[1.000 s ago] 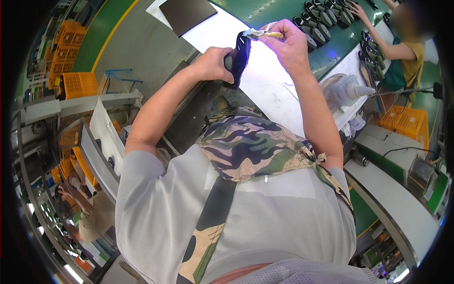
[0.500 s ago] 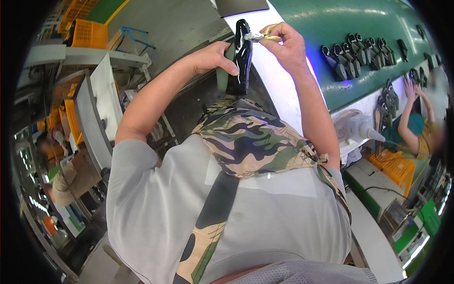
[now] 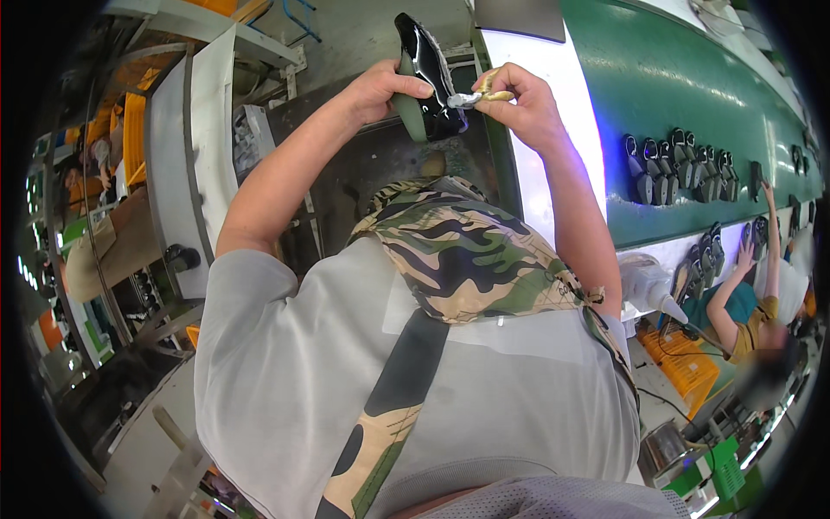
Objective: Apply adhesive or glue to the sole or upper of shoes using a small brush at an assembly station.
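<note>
My left hand [image 3: 380, 90] is closed around a glossy black shoe upper [image 3: 427, 65] with a green last [image 3: 406, 108] inside it, thumb over the dark surface and fingers hidden behind. The shoe is held up in the air, tilted, with a pale frayed-looking edge along its right side. My right hand [image 3: 529, 105] grips a small pliers-like tool [image 3: 471, 99] with a silvery head and brass-coloured handles. Its head meets the shoe's right edge near the lower end; whether the jaws bite the material cannot be made out.
A green conveyor table [image 3: 596, 52] on the right carries several black shoes [image 3: 679, 164] in a row. A white lit strip [image 3: 545, 112] runs along its near side. Beyond a white plastic bottle [image 3: 644, 281], another person's arms [image 3: 731, 285] reach toward shoes. A dark machine frame [image 3: 346, 156] stands below the shoe.
The shoe has tipped, its lower end swinging right. The tool has moved from the shoe's upper part to its lower right edge. The view has shifted too.
</note>
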`<control>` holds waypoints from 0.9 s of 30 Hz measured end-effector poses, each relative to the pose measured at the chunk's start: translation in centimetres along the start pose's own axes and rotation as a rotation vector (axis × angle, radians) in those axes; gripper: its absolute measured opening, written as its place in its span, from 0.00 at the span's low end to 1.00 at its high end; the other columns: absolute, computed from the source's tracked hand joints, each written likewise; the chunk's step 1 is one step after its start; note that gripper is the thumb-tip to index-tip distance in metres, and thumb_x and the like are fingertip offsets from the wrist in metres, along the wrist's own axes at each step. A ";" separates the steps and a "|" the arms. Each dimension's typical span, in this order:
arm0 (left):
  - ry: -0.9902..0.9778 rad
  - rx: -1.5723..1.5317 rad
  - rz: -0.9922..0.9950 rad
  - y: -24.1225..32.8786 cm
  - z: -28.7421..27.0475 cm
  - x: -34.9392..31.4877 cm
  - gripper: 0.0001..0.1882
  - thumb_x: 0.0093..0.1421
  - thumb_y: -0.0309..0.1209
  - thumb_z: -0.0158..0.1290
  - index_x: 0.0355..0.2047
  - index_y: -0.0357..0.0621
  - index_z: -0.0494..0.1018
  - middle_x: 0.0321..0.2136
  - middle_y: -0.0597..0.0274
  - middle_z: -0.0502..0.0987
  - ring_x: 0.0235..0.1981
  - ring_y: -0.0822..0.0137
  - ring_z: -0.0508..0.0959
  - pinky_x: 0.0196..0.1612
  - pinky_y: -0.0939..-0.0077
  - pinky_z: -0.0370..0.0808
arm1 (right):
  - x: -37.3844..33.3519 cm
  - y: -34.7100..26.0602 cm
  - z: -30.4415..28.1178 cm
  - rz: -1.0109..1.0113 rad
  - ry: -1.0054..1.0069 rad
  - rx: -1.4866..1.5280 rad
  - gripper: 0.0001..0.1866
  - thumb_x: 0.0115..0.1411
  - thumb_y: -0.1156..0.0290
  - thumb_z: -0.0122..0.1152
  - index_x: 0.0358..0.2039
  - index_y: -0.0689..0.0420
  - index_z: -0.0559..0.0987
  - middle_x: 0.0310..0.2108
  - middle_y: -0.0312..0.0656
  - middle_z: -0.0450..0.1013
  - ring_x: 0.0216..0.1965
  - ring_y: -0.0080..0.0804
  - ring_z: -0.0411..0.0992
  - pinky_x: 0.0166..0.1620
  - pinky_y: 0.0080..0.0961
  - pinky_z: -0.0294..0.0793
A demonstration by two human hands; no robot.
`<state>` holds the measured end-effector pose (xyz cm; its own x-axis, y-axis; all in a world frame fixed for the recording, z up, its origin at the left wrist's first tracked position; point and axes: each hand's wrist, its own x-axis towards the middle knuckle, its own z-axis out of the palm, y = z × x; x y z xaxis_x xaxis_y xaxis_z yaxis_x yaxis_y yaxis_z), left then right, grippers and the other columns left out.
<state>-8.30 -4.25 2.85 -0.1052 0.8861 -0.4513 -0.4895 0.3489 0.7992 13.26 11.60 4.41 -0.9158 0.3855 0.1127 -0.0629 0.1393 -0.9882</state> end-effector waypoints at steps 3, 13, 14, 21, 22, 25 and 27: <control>0.061 -0.060 0.037 -1.2 -0.9 -0.8 0.23 0.49 0.25 0.64 0.45 0.33 0.72 0.38 0.54 0.80 0.39 0.62 0.81 0.48 0.64 0.78 | 0.1 0.2 0.1 -0.010 -0.047 -0.026 0.12 0.51 0.80 0.66 0.25 0.56 0.68 0.36 0.43 0.75 0.38 0.25 0.70 0.45 0.24 0.68; 0.056 -0.443 0.291 -4.6 -1.7 -3.0 0.18 0.54 0.25 0.59 0.46 0.36 0.74 0.42 0.56 0.80 0.43 0.61 0.80 0.51 0.63 0.77 | 0.1 2.7 1.7 0.076 0.177 0.453 0.10 0.51 0.84 0.66 0.28 0.59 0.73 0.34 0.40 0.74 0.34 0.21 0.70 0.39 0.18 0.70; 0.053 -0.468 0.322 -4.8 -1.4 -3.0 0.17 0.54 0.25 0.59 0.45 0.36 0.74 0.41 0.56 0.80 0.43 0.61 0.80 0.51 0.64 0.76 | 0.1 2.9 2.0 0.102 0.226 0.540 0.10 0.52 0.84 0.67 0.28 0.60 0.73 0.32 0.38 0.74 0.33 0.20 0.70 0.38 0.17 0.70; 0.242 -0.345 0.480 -4.7 0.0 -4.9 0.18 0.52 0.23 0.61 0.44 0.35 0.74 0.40 0.58 0.80 0.42 0.64 0.80 0.50 0.68 0.75 | 0.3 3.1 3.6 0.205 0.269 0.574 0.10 0.51 0.84 0.68 0.29 0.59 0.74 0.28 0.35 0.73 0.28 0.18 0.69 0.34 0.17 0.70; 0.252 -0.346 0.487 -4.8 0.1 -5.2 0.18 0.52 0.23 0.61 0.44 0.35 0.74 0.40 0.58 0.80 0.42 0.64 0.80 0.50 0.68 0.75 | 0.5 3.2 3.9 0.232 0.285 0.580 0.10 0.50 0.83 0.68 0.29 0.59 0.74 0.28 0.35 0.73 0.28 0.18 0.69 0.34 0.17 0.70; 0.435 -0.143 0.620 -5.1 0.2 -6.3 0.21 0.50 0.22 0.63 0.44 0.35 0.72 0.39 0.58 0.79 0.41 0.67 0.79 0.49 0.70 0.75 | 1.0 2.8 4.9 0.299 0.273 0.554 0.10 0.50 0.82 0.69 0.29 0.59 0.75 0.27 0.34 0.73 0.27 0.19 0.69 0.32 0.17 0.68; 0.525 -0.006 0.677 -5.4 0.1 -7.2 0.23 0.48 0.22 0.65 0.44 0.35 0.71 0.39 0.57 0.79 0.41 0.68 0.79 0.48 0.71 0.76 | 1.2 2.2 5.8 0.336 0.227 0.522 0.10 0.50 0.81 0.70 0.29 0.58 0.75 0.26 0.34 0.73 0.26 0.19 0.69 0.31 0.16 0.67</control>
<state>-4.82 -12.53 1.84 -0.7630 0.6464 -0.0043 -0.1808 -0.2071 0.9615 9.73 7.07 1.74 -0.8164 0.5216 -0.2479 -0.0251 -0.4609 -0.8871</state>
